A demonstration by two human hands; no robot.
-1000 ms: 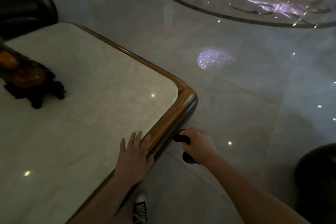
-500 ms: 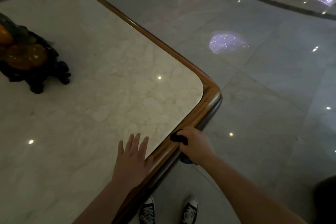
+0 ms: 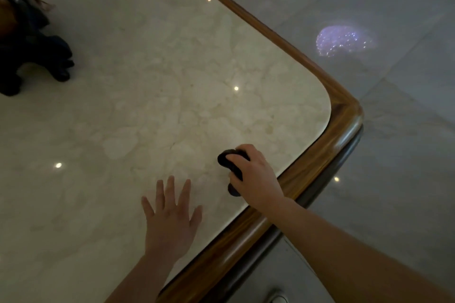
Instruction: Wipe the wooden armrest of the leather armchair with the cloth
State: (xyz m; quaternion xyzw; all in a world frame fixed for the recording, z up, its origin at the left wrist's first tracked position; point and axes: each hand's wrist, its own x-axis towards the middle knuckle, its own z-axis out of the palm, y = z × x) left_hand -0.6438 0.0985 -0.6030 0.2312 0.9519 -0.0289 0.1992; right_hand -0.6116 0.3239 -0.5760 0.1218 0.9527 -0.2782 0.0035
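My right hand [image 3: 256,177] grips a small dark cloth [image 3: 227,160], bunched in the fist, and presses it on the pale marble top of a table [image 3: 172,81] just inside the near-right edge. My left hand [image 3: 170,216] lies flat on the marble with fingers spread, to the left of the cloth and apart from it. No leather armchair or wooden armrest shows in this view.
A rounded wooden rim [image 3: 344,115] borders the marble table, with its corner at the right. A dark carved ornament [image 3: 27,51] stands at the far left on the top. Glossy stone floor [image 3: 394,155] with light reflections lies to the right. A shoe tip [image 3: 278,299] shows at the bottom.
My right hand has carried the cloth from the wooden table edge up onto the marble top. The view has dropped closer to the table. My left hand has shifted further in from the rim.
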